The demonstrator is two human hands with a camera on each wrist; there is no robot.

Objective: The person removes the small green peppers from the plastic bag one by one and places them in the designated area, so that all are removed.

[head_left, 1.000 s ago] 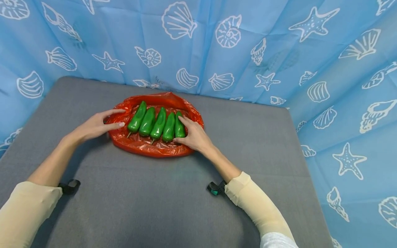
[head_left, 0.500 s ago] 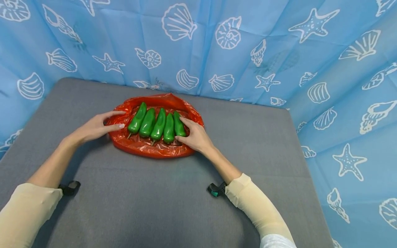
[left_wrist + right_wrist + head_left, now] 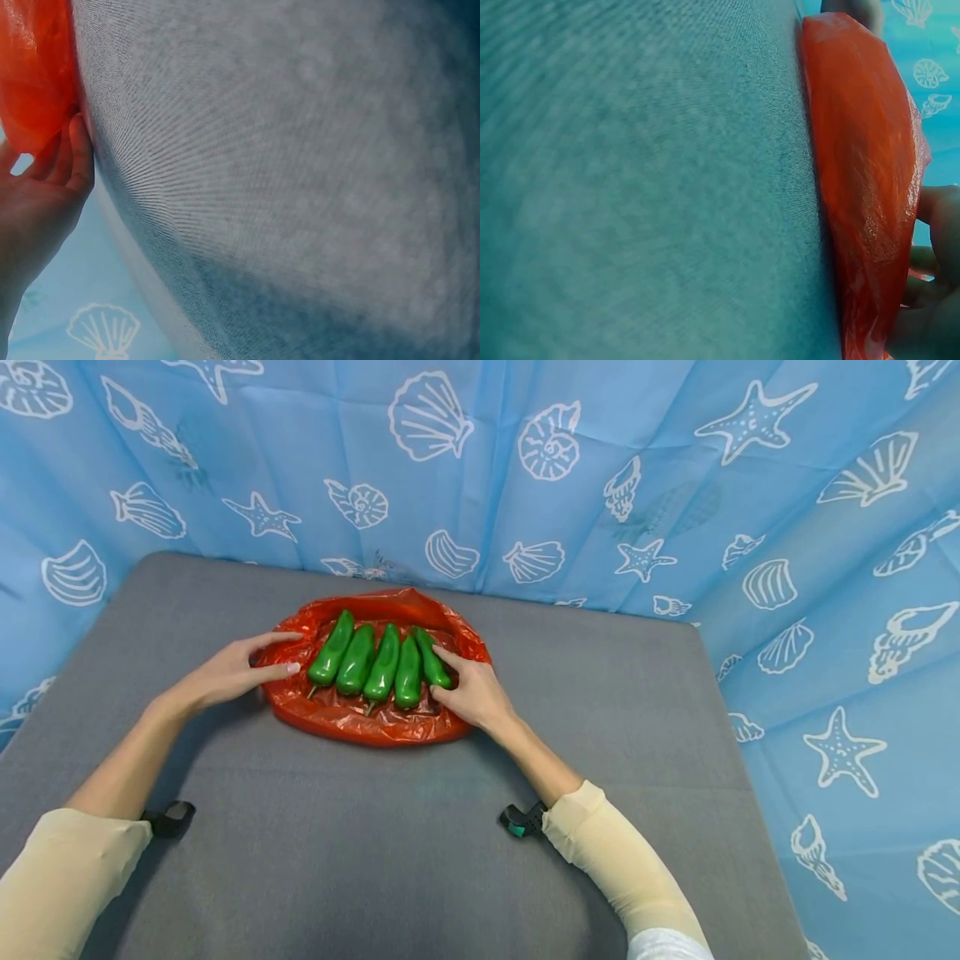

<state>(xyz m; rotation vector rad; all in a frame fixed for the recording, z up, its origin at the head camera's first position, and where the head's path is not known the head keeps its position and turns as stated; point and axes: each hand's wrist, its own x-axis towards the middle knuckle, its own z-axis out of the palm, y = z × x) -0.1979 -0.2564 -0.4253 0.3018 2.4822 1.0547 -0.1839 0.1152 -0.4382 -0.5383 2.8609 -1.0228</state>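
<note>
A red plastic bag (image 3: 352, 727), its mouth spread wide, lies toward the back of the table. Several glossy green peppers (image 3: 383, 664) are lined up side by side inside it. My left hand (image 3: 232, 672) grips the bag's left edge, thumb and forefinger reaching over the rim; the left wrist view shows its fingers against the red plastic (image 3: 37, 75). At the right end of the row, my right hand (image 3: 480, 693) holds the last pepper (image 3: 433, 662) between thumb and fingers. In the right wrist view the bag's wall (image 3: 862, 165) hides the peppers and part of that hand.
The grey cloth-covered table (image 3: 360, 835) extends in front of the bag and to both sides. A blue curtain (image 3: 495, 468) with white shells and starfish hangs close behind the table's back edge and along its right side. Black straps (image 3: 522, 818) circle both forearms.
The rightmost pepper has turned, its upper end tilting left and its lower end shifting right. My right hand has moved slightly right with it. The left hand and bag stay put.
</note>
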